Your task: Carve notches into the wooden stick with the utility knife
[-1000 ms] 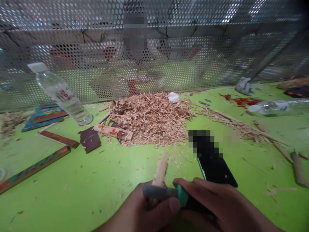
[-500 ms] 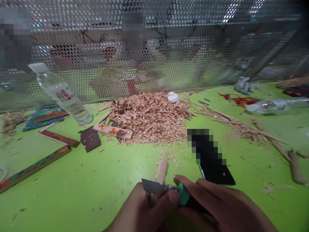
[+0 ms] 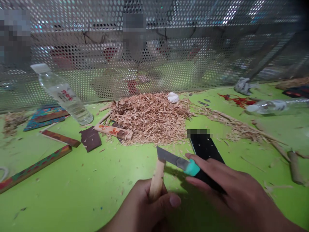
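My left hand (image 3: 152, 206) is closed around the lower part of a pale wooden stick (image 3: 157, 179), which points up and away from me. My right hand (image 3: 231, 187) grips a utility knife (image 3: 192, 167) with a black and teal handle. Its grey blade reaches left, and the part near its tip lies at the stick's upper end; whether it cuts in, I cannot tell. Just beyond my right hand a black phone (image 3: 207, 148) lies flat, partly covered by the hand. The stick's lower end is hidden in my left fist.
A heap of wood shavings (image 3: 149, 119) lies against the perforated metal screen (image 3: 145, 71). At left are a leaning water bottle (image 3: 70, 100), brown sandpaper (image 3: 91, 139) and painted wood strips (image 3: 36, 167). At right lie another bottle (image 3: 270, 107) and a wooden-handled tool (image 3: 294, 167).
The knife blade has moved up from beside my left thumb to the stick's far end. My right hand has shifted right and now covers the phone's near end. Both hands keep their hold.
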### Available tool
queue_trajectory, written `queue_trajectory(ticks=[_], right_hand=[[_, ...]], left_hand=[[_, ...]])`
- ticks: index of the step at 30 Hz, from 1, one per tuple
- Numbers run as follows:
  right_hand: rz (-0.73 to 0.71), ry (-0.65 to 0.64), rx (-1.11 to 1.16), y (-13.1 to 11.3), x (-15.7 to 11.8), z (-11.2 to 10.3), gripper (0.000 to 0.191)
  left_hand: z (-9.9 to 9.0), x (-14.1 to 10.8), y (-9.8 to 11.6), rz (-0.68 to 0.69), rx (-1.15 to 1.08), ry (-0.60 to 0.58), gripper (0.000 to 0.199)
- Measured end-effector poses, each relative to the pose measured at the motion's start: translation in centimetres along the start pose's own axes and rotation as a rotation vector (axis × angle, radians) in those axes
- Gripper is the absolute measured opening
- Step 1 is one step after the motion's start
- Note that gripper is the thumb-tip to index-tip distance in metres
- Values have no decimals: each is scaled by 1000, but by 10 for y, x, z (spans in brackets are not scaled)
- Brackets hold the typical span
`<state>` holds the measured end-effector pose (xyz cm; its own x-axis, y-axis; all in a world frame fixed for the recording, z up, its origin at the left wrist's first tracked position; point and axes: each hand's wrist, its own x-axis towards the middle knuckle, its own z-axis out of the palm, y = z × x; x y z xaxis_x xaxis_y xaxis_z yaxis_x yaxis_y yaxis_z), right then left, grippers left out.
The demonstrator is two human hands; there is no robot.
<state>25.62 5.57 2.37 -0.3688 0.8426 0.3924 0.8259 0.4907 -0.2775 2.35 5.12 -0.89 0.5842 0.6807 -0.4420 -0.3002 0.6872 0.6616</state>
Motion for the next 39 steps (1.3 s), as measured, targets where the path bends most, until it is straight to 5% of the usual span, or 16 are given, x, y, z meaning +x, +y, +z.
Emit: queue_trajectory(ticks=[5,9,18,22,27,29,35,39], right_hand=[[107,-371,268,-6,-3,1,20],[156,-466,362,-13,-4,2,14],[154,-432,379,-12,-7,6,25],[152,-303,299,-10,-10,10,38],[40,17,52,-2,0,6,45],[42,34,89,1,2,4,45],[377,-125,323,6,6,-2,34],[645,-213,647,-4,15,-5,36]], left_hand=[[0,0,1,20,-34,-39,36],[4,-1,1,-16,43,53,47],[-1,-1,9,-68,85,-6,41],[-3,-1,2,-40,92,17,45],[-5,-2,1,-87,190,92,58],[-5,-2,3,-105,164,69,59],[1,-1,17,-160,57,1,61],[4,-6,35,-64,-9,5,46]])
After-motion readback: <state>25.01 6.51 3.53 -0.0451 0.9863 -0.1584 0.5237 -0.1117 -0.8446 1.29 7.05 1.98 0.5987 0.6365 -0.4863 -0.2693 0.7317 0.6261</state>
